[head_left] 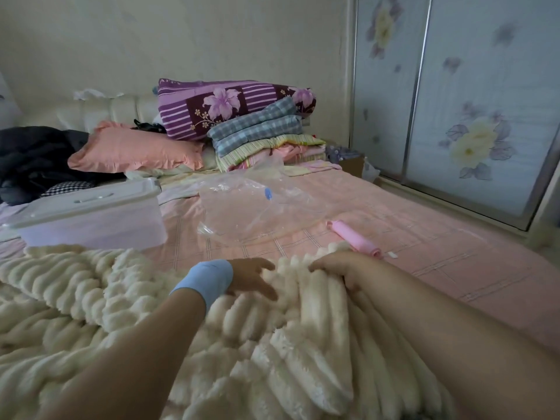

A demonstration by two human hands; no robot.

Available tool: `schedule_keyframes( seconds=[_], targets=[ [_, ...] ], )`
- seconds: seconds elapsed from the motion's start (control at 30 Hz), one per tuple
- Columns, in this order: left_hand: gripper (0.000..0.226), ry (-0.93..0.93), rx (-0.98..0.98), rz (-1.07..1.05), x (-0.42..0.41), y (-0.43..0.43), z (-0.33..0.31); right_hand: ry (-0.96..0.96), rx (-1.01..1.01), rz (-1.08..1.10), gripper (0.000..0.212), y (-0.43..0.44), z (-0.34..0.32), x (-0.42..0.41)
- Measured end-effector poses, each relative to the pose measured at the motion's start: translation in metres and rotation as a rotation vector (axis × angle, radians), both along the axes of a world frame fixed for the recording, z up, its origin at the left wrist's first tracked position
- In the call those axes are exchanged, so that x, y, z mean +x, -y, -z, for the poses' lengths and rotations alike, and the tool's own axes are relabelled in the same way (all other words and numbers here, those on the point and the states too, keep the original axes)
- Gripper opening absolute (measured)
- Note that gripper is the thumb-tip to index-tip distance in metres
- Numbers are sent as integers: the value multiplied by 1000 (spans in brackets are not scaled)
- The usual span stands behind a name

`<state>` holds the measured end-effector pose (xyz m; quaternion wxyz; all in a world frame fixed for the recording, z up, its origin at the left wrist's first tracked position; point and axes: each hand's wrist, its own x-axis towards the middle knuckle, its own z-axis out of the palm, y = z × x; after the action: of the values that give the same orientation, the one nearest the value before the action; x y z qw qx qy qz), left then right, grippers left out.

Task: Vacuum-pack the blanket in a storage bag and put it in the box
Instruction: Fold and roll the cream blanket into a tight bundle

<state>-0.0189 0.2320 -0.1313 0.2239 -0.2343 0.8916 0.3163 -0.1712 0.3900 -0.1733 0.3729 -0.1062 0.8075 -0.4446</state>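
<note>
The blanket (pixel 127 298) lay rumpled; our left hand (pixel 251 277) rested on it, fingers spread, and our right hand (pixel 339 265) clutched a fold. Folding, we judged; the bag (pixel 242 213) needed it compact.

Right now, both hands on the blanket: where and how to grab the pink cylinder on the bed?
Grip the pink cylinder mid-barrel, from above, fingers across its narrow width. It lies flat on the bedsheet, slanted, with nothing on it. The right hand, now gripping the blanket, is nearest.

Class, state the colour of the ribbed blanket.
Cream white; the blanket shows best in the head view.
</note>
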Motion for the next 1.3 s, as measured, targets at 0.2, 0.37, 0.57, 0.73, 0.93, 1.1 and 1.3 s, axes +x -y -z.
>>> schedule_keyframes(
  seconds=[0.2, 0.37, 0.57, 0.73, 0.93, 1.1, 1.3],
  targets=[
    [62, 176, -550, 98, -42, 22, -3, -277, -129, 39, 14, 39, -29, -48],
    [60, -776, -535, -258, -94, 56, -33, -335, -561, 431, 98, 65, -66, -99],
    [62, -313, -594, -11, -79, 68, 8, -689, -87, -27, 77, 75, -29, -76],
    [67, 29, -550, -39, -24, 88, 52, -789, 97, -763, 80, 89, 17, 13],
    [81, 0, -593, 13, 11, 98, 59, -1307, 337, -757, 26, 101, 39, 22],
    [99, -147, -986, 67, 8, 109, 58, -1485, 26, -480, 9, 77, 2, -7],
    [34, -111, -1048, -40, -3, 91, 9, -1765, 2, -526, 31, 35, 1, -42]
  ],
)
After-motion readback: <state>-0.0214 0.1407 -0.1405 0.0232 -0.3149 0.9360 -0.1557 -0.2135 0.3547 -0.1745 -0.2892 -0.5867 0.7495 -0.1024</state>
